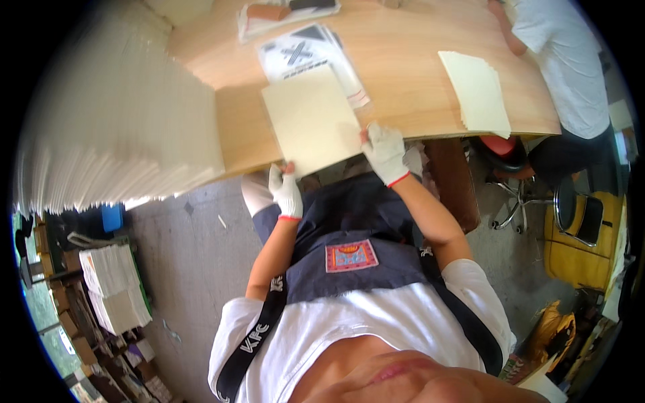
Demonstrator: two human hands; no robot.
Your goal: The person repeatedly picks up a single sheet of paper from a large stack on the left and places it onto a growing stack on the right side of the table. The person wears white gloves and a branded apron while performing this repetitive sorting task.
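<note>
A cream rectangular sheet (312,117) spans the table's front edge, its near end reaching over my lap. My left hand (286,193), in a white glove with bare fingertips, is closed on its near left corner. On the right edge of the sheet, my right hand (385,151), gloved the same way, is also closed with thumb and fingers. Whether it is one sheet or a thin pile I cannot tell. Its far end overlaps white printed packaging (295,50) lying on the table.
Tall stacks of white sheets (121,121) crowd the table's left side. A small fanned pile of cream sheets (476,94) lies at the right of the wooden table (403,54). Another person (564,60) stands beyond it, near a wheeled chair (517,201). Paper bundles (114,289) stand at lower left.
</note>
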